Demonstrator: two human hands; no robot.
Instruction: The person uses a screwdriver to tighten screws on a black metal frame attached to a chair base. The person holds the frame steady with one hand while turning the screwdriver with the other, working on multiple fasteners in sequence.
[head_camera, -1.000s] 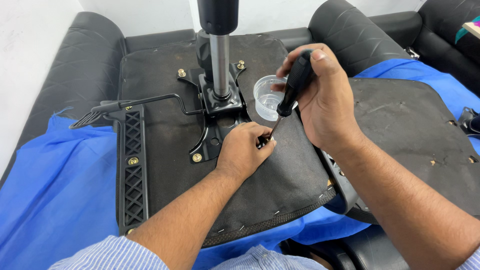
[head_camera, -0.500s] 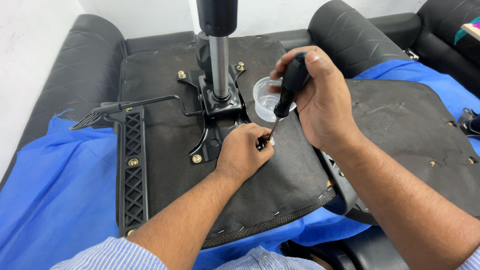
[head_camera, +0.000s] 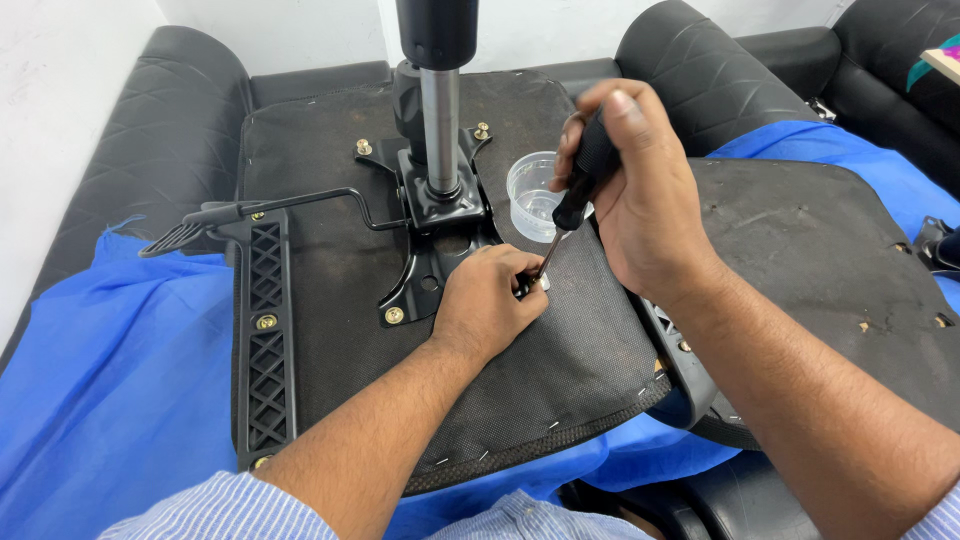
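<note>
An upturned office chair seat (head_camera: 330, 260) with black fabric lies on a blue cloth. A black metal mechanism plate (head_camera: 432, 215) with a gas cylinder column (head_camera: 438, 110) is bolted at its middle. My right hand (head_camera: 630, 190) grips a black-handled screwdriver (head_camera: 578, 185), its tip angled down to the plate's right edge. My left hand (head_camera: 490, 300) rests on the seat with its fingertips pinched around the screwdriver tip; what lies under them is hidden. A clear plastic cup (head_camera: 532, 195) stands just behind the screwdriver.
A black plastic armrest bracket (head_camera: 265, 330) runs along the seat's left side, with a lever handle (head_camera: 230, 212) above it. A second upturned seat pad (head_camera: 830, 280) lies to the right. Black sofa cushions (head_camera: 150, 150) and a blue cloth (head_camera: 110, 380) surround everything.
My right hand has shifted slightly on the screwdriver handle, as if turning it, and it now stands a little more upright. My left hand has stayed at the tip.
</note>
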